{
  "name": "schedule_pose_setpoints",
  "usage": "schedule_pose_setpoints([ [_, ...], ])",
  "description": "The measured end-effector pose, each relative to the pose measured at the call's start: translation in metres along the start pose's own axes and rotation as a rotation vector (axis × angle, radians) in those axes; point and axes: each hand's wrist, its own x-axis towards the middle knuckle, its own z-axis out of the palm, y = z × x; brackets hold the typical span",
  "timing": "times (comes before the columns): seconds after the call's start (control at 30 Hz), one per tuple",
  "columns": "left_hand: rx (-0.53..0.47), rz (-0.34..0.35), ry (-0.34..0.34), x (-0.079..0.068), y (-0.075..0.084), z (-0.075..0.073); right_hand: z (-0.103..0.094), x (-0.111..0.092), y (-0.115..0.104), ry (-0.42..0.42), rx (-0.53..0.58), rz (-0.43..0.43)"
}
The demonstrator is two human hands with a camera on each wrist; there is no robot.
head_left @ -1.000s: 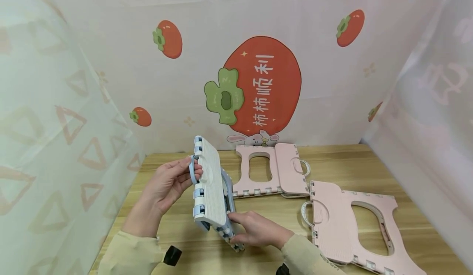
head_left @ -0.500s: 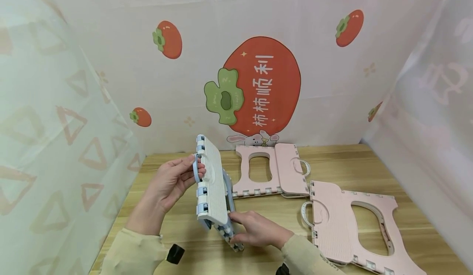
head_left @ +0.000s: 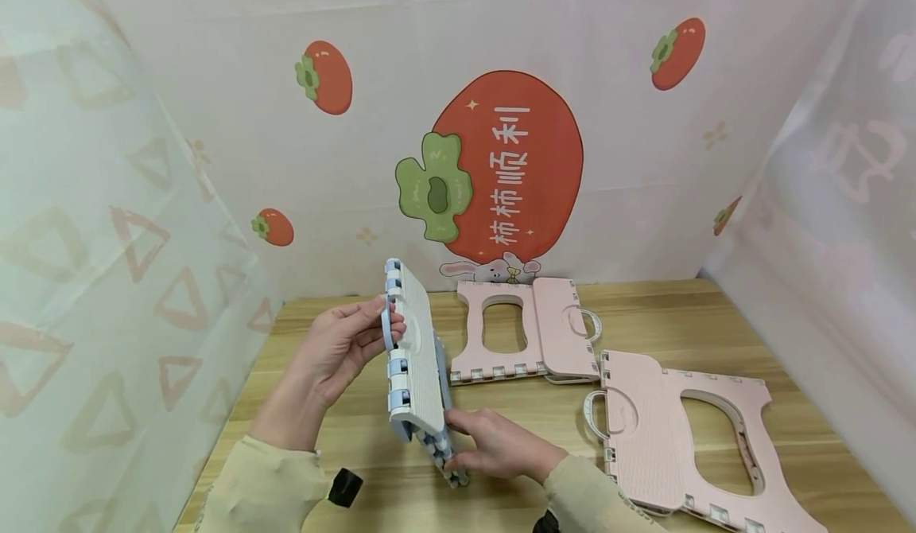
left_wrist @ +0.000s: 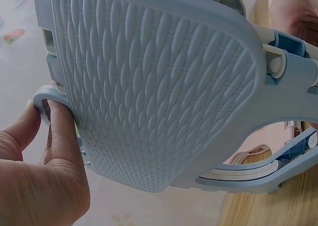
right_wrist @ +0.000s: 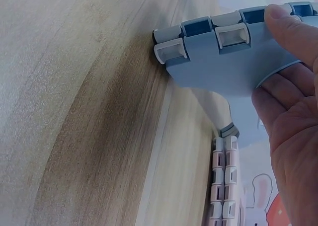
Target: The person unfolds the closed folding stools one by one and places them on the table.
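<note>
A blue and white folding stool [head_left: 422, 350] is held partly folded and tilted on edge above the table. My left hand [head_left: 332, 350] grips its small blue carry handle [head_left: 387, 326], with fingers hooked through the loop. The left wrist view shows the woven-pattern blue face [left_wrist: 149, 87] of one half of the seat. My right hand [head_left: 501, 445] holds the lower leg part. In the right wrist view, the thumb lies on the hinged edge [right_wrist: 228, 20] while the fingers curl into the leg's cut-out. Part of the leg frame is hidden behind the seat in the head view.
Two pink folding stools lie folded flat on the wooden table [head_left: 358, 469]: one pink stool [head_left: 561, 330] at the back, another pink stool [head_left: 644, 429] at the right. A patterned cloth wall [head_left: 365, 159] stands behind, with cloth at both sides.
My left hand has moved slightly right with the handle, and the seat has swung closer to the leg frame. The right hand has stayed nearly still. Both pink stools are unmoved.
</note>
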Motion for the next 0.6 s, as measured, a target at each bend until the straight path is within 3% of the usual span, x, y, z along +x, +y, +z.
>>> schedule_pose_setpoints([
  [0.27, 0.014, 0.0, 0.02, 0.003, -0.001, 0.005, 0.0, -0.001, 0.001, 0.005, 0.039, 0.011],
  [0.6, 0.022, 0.011, -0.001, 0.007, 0.0, 0.011, 0.002, 0.001, 0.001, -0.009, 0.068, 0.048],
])
